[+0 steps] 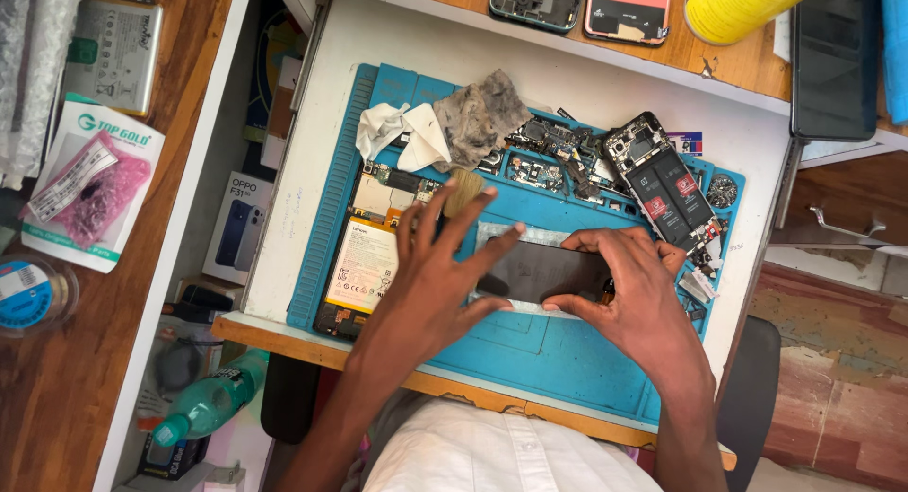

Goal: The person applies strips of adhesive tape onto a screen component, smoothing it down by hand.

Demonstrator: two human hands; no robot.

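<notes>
Both hands work on a dark phone screen (539, 270) lying flat on the blue mat (530, 355) in the middle of the surface. The left hand (437, 274) is spread wide, fingers splayed, its fingertips pinching the screen's left end. The right hand (632, 289) curls over the right end, its grip closed on the edge between thumb and fingers. Just left of the screen lies an opened phone with its battery (361, 265) showing. Behind it sit a grey rag (478, 118), white cloth (402, 132) and another opened phone (667, 184).
</notes>
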